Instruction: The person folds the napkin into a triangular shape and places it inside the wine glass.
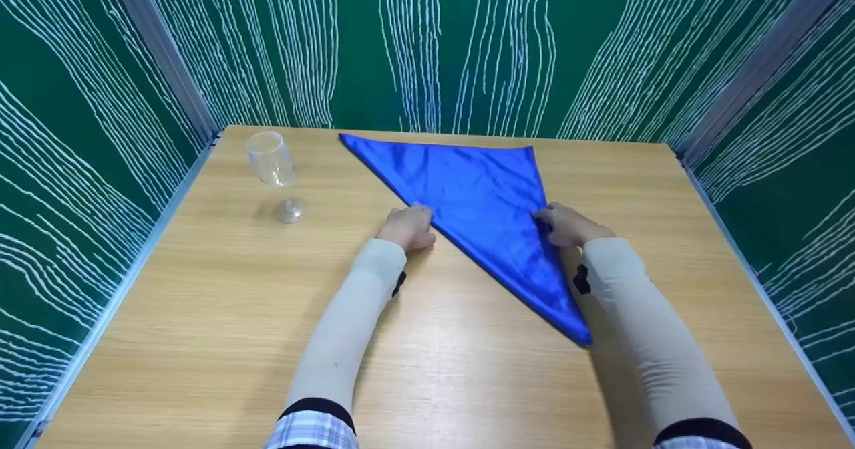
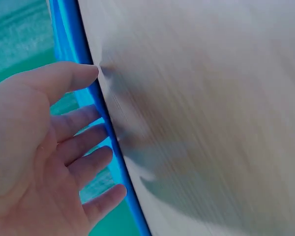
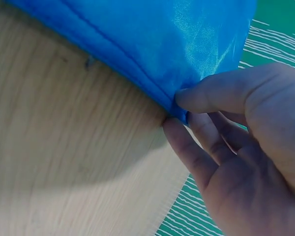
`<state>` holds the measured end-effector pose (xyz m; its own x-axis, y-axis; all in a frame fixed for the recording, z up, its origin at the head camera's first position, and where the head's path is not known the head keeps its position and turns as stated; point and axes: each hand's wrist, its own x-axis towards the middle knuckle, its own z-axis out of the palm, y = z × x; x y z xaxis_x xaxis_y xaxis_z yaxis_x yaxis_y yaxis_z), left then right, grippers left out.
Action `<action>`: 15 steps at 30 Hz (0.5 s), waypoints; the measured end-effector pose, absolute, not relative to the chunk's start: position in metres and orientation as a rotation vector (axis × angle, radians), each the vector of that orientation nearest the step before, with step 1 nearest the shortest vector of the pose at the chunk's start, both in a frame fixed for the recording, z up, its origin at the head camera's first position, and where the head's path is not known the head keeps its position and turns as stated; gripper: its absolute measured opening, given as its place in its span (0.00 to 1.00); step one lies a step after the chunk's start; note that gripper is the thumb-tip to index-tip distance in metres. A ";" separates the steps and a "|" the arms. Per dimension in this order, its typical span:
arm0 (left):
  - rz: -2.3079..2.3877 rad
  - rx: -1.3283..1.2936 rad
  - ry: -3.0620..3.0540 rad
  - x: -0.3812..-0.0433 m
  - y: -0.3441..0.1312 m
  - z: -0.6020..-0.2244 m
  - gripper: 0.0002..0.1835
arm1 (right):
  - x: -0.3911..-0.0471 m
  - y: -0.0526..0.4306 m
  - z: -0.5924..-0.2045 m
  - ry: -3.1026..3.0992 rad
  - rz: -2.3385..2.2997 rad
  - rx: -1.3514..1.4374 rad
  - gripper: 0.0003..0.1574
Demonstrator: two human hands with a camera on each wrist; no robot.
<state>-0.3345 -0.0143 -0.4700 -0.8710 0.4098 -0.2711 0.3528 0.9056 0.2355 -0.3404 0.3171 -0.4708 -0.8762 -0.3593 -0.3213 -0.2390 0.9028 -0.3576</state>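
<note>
Head view: blue cloth (image 1: 481, 202) on wooden table (image 1: 200, 302), white-lined green walls (image 1: 454, 48).

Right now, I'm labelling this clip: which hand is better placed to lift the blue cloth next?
Probably the right hand: its thumb and fingers pinch the blue cloth by its edge. The left hand, at the long slanted side, has its fingers spread.

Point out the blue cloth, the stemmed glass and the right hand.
Blue cloth (image 1: 484, 210): head view, on the middle of its upper face.
Stemmed glass (image 1: 273, 168): head view, on its bowl.
Right hand (image 1: 572, 226): head view, on the back of it.
</note>
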 end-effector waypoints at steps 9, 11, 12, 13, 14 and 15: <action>0.122 1.025 2.668 -0.298 0.037 -0.471 0.25 | -0.338 0.315 -0.470 2.679 -0.446 -0.385 0.38; 0.085 1.102 2.637 -0.290 0.045 -0.471 0.25 | -0.338 0.315 -0.470 2.692 -0.436 -0.405 0.38; 0.075 1.128 2.628 -0.287 0.048 -0.472 0.25 | -0.337 0.314 -0.470 2.699 -0.430 -0.417 0.37; 0.061 1.149 2.624 -0.285 0.051 -0.472 0.25 | -0.337 0.314 -0.470 2.706 -0.424 -0.426 0.37; 0.048 1.163 2.623 -0.283 0.053 -0.471 0.25 | -0.337 0.314 -0.470 2.708 -0.424 -0.424 0.37; 0.033 1.171 2.629 -0.281 0.054 -0.472 0.25 | -0.337 0.314 -0.470 2.710 -0.425 -0.424 0.37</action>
<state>-0.2811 0.0541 -0.4719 -0.6401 0.7335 -0.2286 0.7277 0.6742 0.1262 -0.3369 0.3137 -0.4696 -0.8887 -0.3433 -0.3039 -0.2338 0.9096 -0.3436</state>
